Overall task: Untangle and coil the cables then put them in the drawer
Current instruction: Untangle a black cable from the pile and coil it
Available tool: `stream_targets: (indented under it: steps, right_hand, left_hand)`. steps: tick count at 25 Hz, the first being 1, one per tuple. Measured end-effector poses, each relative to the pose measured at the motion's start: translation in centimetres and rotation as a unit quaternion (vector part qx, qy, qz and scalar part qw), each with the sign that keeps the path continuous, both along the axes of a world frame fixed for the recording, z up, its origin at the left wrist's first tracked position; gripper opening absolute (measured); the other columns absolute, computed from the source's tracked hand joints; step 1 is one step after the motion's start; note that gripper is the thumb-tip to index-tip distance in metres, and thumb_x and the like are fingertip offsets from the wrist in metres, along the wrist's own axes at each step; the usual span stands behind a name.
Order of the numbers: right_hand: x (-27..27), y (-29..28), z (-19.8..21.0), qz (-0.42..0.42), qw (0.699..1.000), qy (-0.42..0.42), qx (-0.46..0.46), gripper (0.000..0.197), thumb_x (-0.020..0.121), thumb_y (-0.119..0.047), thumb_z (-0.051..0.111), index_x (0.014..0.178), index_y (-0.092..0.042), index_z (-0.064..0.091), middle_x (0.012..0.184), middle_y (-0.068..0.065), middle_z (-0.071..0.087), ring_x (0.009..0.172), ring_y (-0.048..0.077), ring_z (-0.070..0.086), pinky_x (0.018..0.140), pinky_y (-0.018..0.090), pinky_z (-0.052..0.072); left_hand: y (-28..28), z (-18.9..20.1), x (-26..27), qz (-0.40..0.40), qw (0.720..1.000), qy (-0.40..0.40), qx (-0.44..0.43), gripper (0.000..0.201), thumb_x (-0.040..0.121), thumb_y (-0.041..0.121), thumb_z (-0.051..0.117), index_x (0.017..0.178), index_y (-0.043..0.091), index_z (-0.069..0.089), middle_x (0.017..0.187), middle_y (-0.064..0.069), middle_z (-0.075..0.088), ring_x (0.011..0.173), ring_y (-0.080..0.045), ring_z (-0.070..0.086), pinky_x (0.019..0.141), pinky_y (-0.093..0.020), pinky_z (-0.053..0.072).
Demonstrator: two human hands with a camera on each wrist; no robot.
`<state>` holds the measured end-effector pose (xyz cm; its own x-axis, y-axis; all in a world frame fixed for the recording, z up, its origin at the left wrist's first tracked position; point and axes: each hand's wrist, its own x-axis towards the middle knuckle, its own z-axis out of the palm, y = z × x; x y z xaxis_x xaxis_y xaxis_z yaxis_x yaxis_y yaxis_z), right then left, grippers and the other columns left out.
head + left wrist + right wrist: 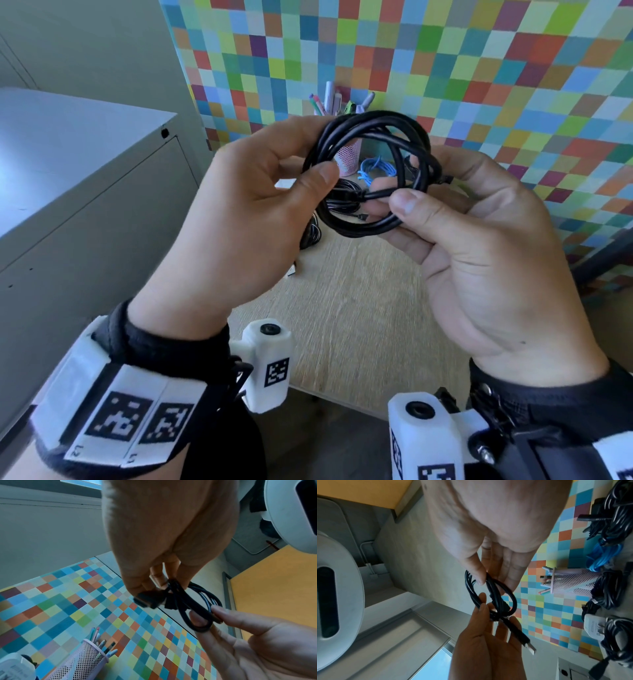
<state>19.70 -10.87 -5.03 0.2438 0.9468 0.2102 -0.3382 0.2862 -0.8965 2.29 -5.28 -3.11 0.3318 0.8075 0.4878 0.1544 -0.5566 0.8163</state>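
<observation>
A black cable [376, 118] wound into a small coil hangs in the air between my hands above the wooden desk [359, 308]. My left hand [320, 154] pinches the coil's left side between thumb and fingers. My right hand [394, 199] pinches the lower right side, thumb on top. In the left wrist view my left fingers [159, 580] grip the coil [193, 601] beside a dark plug [145, 600]. The right wrist view has the right thumb [479, 577] on the coil [513, 599], and a USB plug [530, 649] sticks out past the left hand [488, 609].
More cables lie at the back of the desk: a blue bundle [375, 168] and black bundles [346, 200]. A pink mesh pen pot [347, 154] stands by the chequered wall. A grey cabinet [85, 205] stands at the left, its front shut. A white charger [594, 626] lies among the cables.
</observation>
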Motion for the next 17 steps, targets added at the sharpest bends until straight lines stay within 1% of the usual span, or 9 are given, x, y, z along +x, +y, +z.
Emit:
stream_targets:
  steps: [1,3,5,6,8,9,12,15,17]
  right_hand:
    - [-0.07,-0.03,-0.12,0.006,1.0,0.006,0.003,0.035,0.074,-0.005,0.072,0.107,-0.011,0.066,0.093,0.014,0.078,0.082,0.027,0.077,0.079,0.036,0.061]
    - [-0.08,0.05,-0.36,0.02,0.999,0.022,0.019,0.032,0.076,-0.004,0.073,0.106,-0.011,0.065,0.094,0.014,0.078,0.084,0.027,0.076,0.083,0.036,0.06]
    - [-0.02,0.16,-0.48,0.046,0.998,0.03,0.042,0.032,0.078,-0.004,0.073,0.108,-0.008,0.062,0.096,0.015,0.077,0.086,0.029,0.074,0.089,0.037,0.058]
    - [0.04,0.16,-0.42,0.061,0.996,0.031,0.049,0.032,0.079,-0.005,0.072,0.109,-0.008,0.061,0.096,0.015,0.076,0.087,0.029,0.073,0.089,0.037,0.057]
    - [0.2,0.14,-0.29,0.089,0.994,0.03,0.055,0.032,0.078,-0.007,0.071,0.108,-0.007,0.06,0.094,0.015,0.076,0.089,0.029,0.072,0.088,0.034,0.056]
    - [0.25,0.1,-0.2,0.1,0.993,0.028,0.058,0.031,0.079,-0.007,0.071,0.107,-0.007,0.059,0.093,0.014,0.076,0.09,0.029,0.072,0.087,0.033,0.056]
    - [0.45,0.01,-0.02,0.111,0.991,0.031,0.061,0.03,0.081,-0.007,0.067,0.108,-0.007,0.055,0.09,0.012,0.076,0.089,0.027,0.071,0.088,0.034,0.056]
    - [0.46,-0.15,0.03,0.126,0.989,0.043,0.067,0.03,0.084,-0.009,0.063,0.112,-0.006,0.052,0.086,0.008,0.074,0.09,0.027,0.068,0.093,0.036,0.054]
    - [0.31,-0.29,0.06,0.147,0.985,0.052,0.068,0.03,0.087,-0.01,0.06,0.115,-0.005,0.05,0.082,0.007,0.069,0.089,0.026,0.066,0.092,0.034,0.052]
  left_hand:
    - [-0.02,0.04,0.01,0.009,1.0,0.002,0.004,0.03,0.102,0.006,0.059,0.121,0.027,0.07,0.092,0.026,0.071,0.09,0.0,0.07,0.083,-0.019,0.051]
    - [-0.01,0.01,0.2,0.024,1.0,0.01,0.014,0.032,0.103,0.006,0.058,0.121,0.03,0.068,0.09,0.03,0.07,0.088,0.002,0.07,0.08,-0.016,0.051]
    - [0.02,-0.13,0.29,0.031,0.999,0.009,0.022,0.031,0.103,0.005,0.058,0.122,0.027,0.068,0.088,0.031,0.07,0.087,0.004,0.069,0.081,-0.012,0.049]
    - [0.03,-0.19,0.26,0.028,0.999,0.002,0.016,0.031,0.103,0.005,0.058,0.123,0.025,0.068,0.088,0.028,0.071,0.086,0.003,0.07,0.081,-0.012,0.05]
    - [0.12,-0.27,0.16,0.016,1.0,-0.013,-0.009,0.03,0.103,0.004,0.057,0.123,0.023,0.069,0.093,0.017,0.075,0.087,-0.002,0.072,0.08,-0.019,0.055]
    - [0.14,-0.26,0.08,0.009,1.0,-0.017,-0.017,0.03,0.103,0.004,0.057,0.124,0.022,0.07,0.095,0.013,0.076,0.088,-0.004,0.073,0.08,-0.022,0.057]
    - [0.11,-0.17,-0.06,-0.016,0.999,-0.025,-0.035,0.03,0.104,0.004,0.056,0.122,0.023,0.068,0.1,0.015,0.076,0.09,-0.006,0.073,0.083,-0.027,0.06]
    - [0.11,-0.33,-0.06,-0.034,0.998,-0.019,-0.05,0.028,0.103,0.009,0.057,0.123,0.025,0.069,0.103,0.009,0.077,0.094,-0.016,0.075,0.087,-0.044,0.062]
    - [0.31,-0.55,-0.2,-0.033,0.997,-0.015,-0.064,0.028,0.103,0.01,0.058,0.121,0.027,0.07,0.104,0.005,0.078,0.097,-0.018,0.076,0.09,-0.05,0.06]
